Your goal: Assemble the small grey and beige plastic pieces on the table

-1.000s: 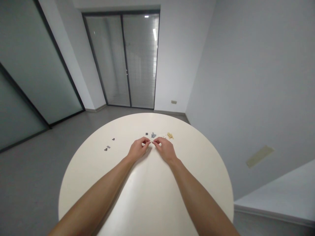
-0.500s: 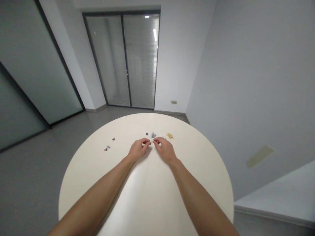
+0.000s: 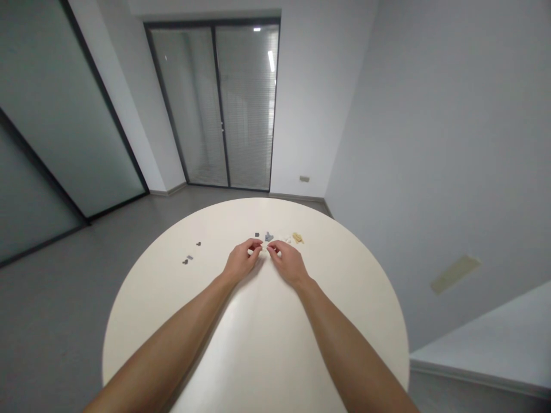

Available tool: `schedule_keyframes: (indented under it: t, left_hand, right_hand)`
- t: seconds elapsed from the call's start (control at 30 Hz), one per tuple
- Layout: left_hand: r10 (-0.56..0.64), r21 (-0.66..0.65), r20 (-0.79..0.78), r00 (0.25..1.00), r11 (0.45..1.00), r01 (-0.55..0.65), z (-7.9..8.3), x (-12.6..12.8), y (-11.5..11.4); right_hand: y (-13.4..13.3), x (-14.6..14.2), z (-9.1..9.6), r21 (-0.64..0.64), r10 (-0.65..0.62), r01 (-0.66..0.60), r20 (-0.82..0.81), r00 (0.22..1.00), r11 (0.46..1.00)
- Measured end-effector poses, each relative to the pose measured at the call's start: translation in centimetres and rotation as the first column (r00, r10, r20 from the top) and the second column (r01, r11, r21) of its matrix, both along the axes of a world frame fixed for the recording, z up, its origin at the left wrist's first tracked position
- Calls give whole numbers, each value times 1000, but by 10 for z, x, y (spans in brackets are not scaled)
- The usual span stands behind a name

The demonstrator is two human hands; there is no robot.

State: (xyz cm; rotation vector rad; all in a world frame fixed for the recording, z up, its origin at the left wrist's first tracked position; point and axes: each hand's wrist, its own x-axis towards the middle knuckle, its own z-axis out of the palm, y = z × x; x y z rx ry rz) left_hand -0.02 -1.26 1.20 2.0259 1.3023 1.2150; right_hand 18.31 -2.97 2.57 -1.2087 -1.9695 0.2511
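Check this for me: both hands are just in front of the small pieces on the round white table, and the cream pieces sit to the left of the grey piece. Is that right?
Not quite: the cream pieces sit to the right of the grey piece, as the head view shows. The rest holds: the left hand and the right hand are just in front of them on the round white table.

Just bare skin here lol: slim left forearm [image 3: 172,327] from 7 o'clock, slim right forearm [image 3: 344,344] from 5, tapering into a plain left hand [image 3: 241,259] and right hand [image 3: 289,264].
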Motion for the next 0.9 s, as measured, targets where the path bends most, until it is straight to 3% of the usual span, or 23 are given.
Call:
schedule_keyframes:
  t: [0.9]
  left_hand:
    - [-7,6,-17,1000,1000,7,1,-2,1]
  right_hand:
    - [3,-1,-4,-36,14,-15,-36,999,999]
